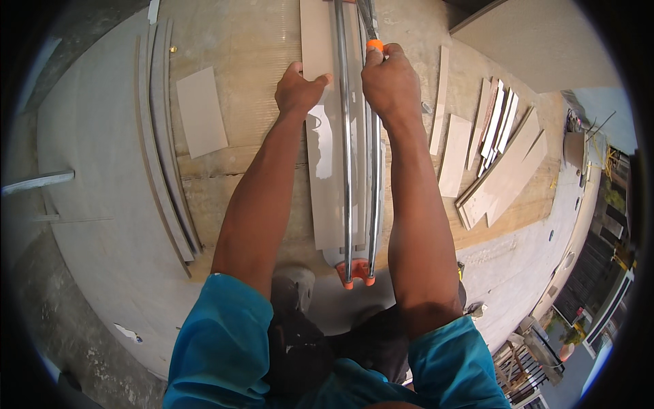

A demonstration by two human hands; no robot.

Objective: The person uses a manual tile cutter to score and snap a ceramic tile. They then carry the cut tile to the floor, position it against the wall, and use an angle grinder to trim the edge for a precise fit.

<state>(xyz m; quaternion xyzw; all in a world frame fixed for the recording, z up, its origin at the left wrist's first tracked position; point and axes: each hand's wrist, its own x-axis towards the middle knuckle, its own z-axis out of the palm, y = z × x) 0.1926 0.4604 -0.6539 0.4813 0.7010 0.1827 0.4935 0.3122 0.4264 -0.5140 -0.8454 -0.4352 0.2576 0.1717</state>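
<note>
A manual tile cutter lies lengthwise before me, its two steel rails (346, 150) running away from an orange end bracket (354, 273) near my legs. Under the rails is a long beige-grey tile (320, 211) with a pale, irregular patch on its surface. My left hand (302, 90) holds the tile by its left edge, thumb on top; the fingers beneath are partly hidden. Wrapped round the cutter's orange-ended handle (375, 45) is my right hand (392, 85), just right of the rails at the far end.
Cut tile strips (501, 129) and larger tile pieces (507, 170) lie on the right. On the left are a loose tile piece (201, 112) and long thin strips (167, 150). A large tile panel (538, 44) is at the upper right.
</note>
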